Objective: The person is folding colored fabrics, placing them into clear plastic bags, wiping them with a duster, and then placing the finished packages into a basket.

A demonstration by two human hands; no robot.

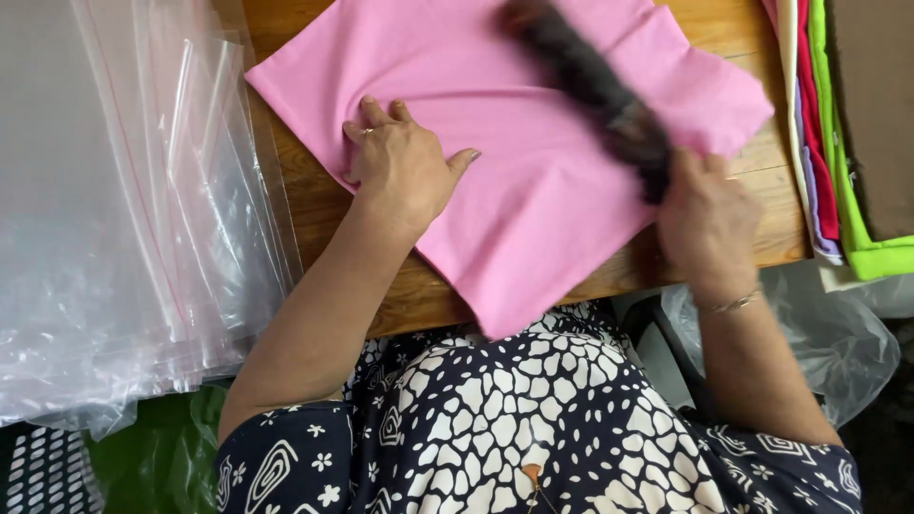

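Brushing pink cloth (533,190): left hand (405,167) flat, pinning cloth near its left edge; right hand (705,224), grip closed on dark brush (590,86); best kept taut.

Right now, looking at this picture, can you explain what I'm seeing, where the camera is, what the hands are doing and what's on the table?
This is one picture from a camera worn on a person's head, looking down at their own bare hands. The left hand presses flat on a folded pink cloth lying on a wooden table. The right hand grips a dark brush, blurred over the cloth. Clear plastic bags are stacked at the left; folded coloured fabrics are stacked at the right.
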